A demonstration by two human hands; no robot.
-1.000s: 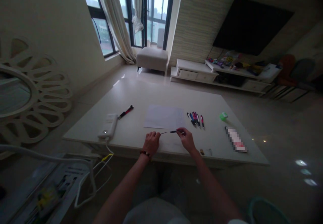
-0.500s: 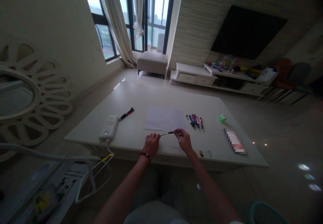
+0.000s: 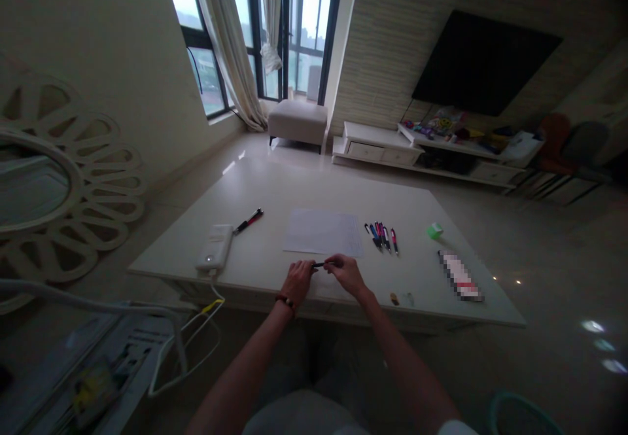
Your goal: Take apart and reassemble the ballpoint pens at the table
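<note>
My left hand (image 3: 297,283) and my right hand (image 3: 347,275) are close together just above the near edge of the white table (image 3: 255,190). A slim black pen (image 3: 324,264) runs between them, and the fingers of both hands pinch it. Most of its length is hidden by my fingers. To the far side of my hands lies a sheet of white paper (image 3: 322,232). A group of several pens (image 3: 380,236) lies to the right of the sheet, and a red-and-black pen (image 3: 248,221) lies to its left.
A white power bank (image 3: 214,247) sits near the table's left edge, its cable (image 3: 213,297) hanging over the near edge. A green block (image 3: 434,231), a blurred packet (image 3: 460,275) and small bits (image 3: 394,299) lie on the right. A round mirror (image 3: 29,180) stands left.
My hands have moved toward each other. The thin metal tip that showed between them is now out of sight, and the black pen looks shorter between my fingers.
</note>
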